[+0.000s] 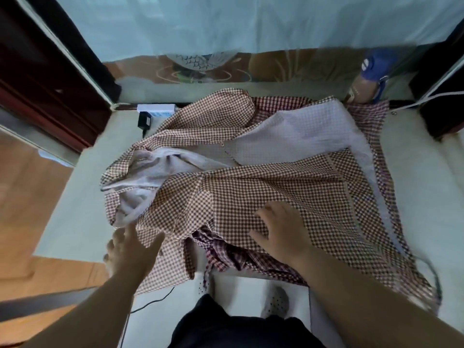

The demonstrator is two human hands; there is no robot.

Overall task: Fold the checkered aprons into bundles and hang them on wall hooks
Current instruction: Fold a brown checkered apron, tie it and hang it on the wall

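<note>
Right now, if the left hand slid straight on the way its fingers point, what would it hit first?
Probably the checkered apron: its pale underside bunched just beyond the fingertips of the left hand, though depth is unclear.

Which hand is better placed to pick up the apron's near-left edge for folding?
Left, probably. The left hand is right at that edge of the apron; the right hand lies flat mid-cloth, better for pinning it.

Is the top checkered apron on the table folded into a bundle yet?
No, the top checkered apron lies spread out and rumpled across the table, pale underside showing, with the right hand flat on it.
</note>
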